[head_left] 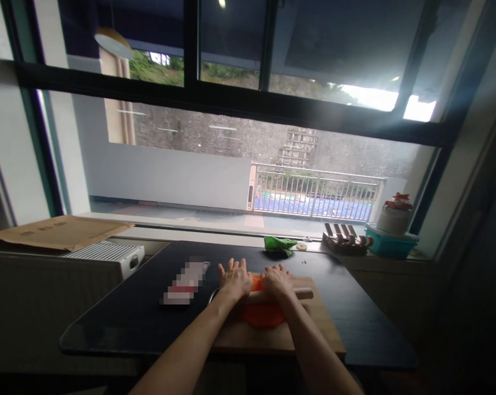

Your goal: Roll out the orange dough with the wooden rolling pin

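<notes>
Two hands are in view, one left hand and one right hand, with two forearms. There is one rolling pin, one orange sheet, one wooden board and one table. Singles also include one green cloth, one small yellowish ring, one blurred flat item, one brown rack, one teal box, one white container, one brown paper piece, one radiator, one hanging lamp and one railing, its bars too fine to count.
</notes>
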Tool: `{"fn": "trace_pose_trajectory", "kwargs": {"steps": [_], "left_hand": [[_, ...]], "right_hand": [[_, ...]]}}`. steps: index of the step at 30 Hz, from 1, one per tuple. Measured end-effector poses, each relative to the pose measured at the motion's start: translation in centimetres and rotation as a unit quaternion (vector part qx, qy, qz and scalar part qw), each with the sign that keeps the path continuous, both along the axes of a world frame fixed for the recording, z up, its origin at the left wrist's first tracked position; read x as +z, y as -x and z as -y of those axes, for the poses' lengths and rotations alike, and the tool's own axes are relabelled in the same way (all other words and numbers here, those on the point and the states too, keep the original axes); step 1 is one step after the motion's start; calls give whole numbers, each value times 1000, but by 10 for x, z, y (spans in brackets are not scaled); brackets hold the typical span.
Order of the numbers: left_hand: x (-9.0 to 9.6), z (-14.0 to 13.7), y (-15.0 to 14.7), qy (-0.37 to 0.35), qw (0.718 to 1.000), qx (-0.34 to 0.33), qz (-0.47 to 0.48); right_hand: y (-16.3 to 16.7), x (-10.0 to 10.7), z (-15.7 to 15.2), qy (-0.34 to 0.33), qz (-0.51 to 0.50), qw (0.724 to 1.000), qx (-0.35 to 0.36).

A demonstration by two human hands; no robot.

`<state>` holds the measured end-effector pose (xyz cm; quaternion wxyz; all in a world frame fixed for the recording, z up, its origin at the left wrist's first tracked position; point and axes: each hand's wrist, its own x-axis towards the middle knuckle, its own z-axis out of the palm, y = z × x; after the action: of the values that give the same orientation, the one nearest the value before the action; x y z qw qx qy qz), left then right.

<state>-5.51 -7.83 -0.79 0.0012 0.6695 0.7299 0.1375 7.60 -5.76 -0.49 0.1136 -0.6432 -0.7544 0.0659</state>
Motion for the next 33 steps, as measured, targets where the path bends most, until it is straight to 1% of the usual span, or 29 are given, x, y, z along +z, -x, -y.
{"fn": "trace_pose_trajectory", "kwargs": {"steps": [3,6,8,11,14,16,19,22,25,27,30,33], "left_hand": [[-2,5,-1,28,999,-12,11],[-4,21,-3,39,999,-19,15],[-6,36,-5,31,999,-27,10],[-10,57,-8,5,999,-37,-2],[-11,66,-9,-13,999,-41,-8],[-10,64,-9,-6,999,-37,-7],[-5,52,-6,17,999,-31,-1],[1,33,-2,18,999,-29,4],[4,11,1,12,1000,-22,-5],[5,-3,4,20,1000,-12,-14],[3,-18,6,30,999,-5,-29],[1,-20,7,43,999,-9,-30]], "right_hand": [[-1,-1,11,-13,-2,1000,-2],[-4,-1,37,-35,-5,999,-13],[-6,-1,58,-55,-5,998,-21],[-8,-5,86,-110,-8,994,-18],[-9,-9,96,-143,-14,990,-16],[-8,-10,91,-135,-15,991,-19],[-6,-7,71,-98,-22,995,-17],[-4,-2,44,-57,-33,998,-5],[-8,1,17,-41,-41,998,11],[-16,1,3,-34,-43,999,4],[-29,1,-6,-30,-34,998,-31],[-37,2,0,-25,-23,998,-50]]}}
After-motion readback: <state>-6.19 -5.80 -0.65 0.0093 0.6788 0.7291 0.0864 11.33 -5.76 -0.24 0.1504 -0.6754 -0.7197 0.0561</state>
